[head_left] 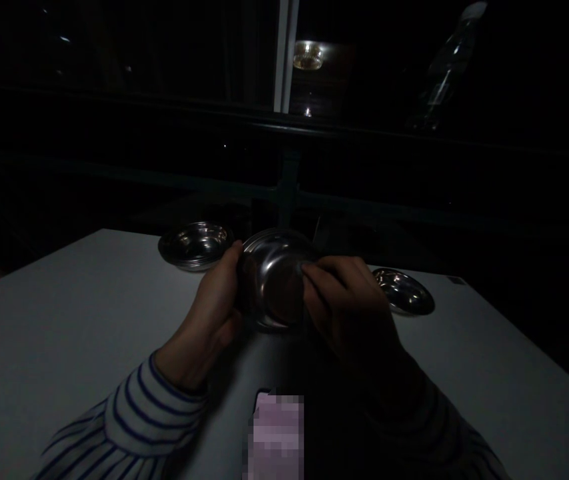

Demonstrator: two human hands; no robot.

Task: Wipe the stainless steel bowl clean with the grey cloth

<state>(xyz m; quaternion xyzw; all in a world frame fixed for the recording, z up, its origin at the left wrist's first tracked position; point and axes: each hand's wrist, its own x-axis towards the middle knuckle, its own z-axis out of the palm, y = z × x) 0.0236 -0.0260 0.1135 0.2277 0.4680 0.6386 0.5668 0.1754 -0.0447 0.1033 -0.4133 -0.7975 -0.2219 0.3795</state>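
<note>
A small shiny steel dish (274, 277) is held tilted toward me above the white table (54, 333). My left hand (212, 313) grips its left rim, thumb on the edge. My right hand (349, 310) is closed at the dish's right side, fingertips pressed onto its inner face; whether they pinch anything else is hidden in the dark. Both wrists wear striped sleeves.
A steel dish (195, 245) rests on the table at the back left, another steel dish (404, 291) at the right. A blurred pinkish flat object (277, 433) lies near my body. Beyond the table is a dark railing and window with a reflected lamp (307, 56).
</note>
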